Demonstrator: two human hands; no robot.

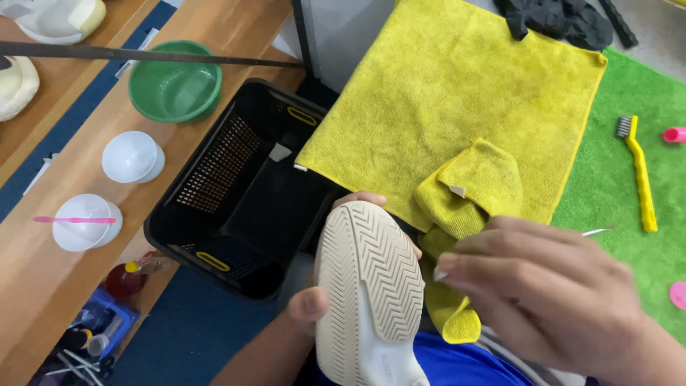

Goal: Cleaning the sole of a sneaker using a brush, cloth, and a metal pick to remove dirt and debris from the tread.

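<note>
Sole-up at six o'clock, the white shoe (368, 286) sits clamped in the left hand (321, 300), thumb and fingers around its edges. At four o'clock the right hand (550, 293) pinches a small yellow cloth (464, 214) beside the sole, so this looks like the wiping stage. Next, press the cloth into the tread grooves. Farther out: big yellow towel (450, 93), black basket (236, 193) at ten.

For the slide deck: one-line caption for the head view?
Left hand holds white shoe sole-up; right hand holds small yellow cloth.
</note>
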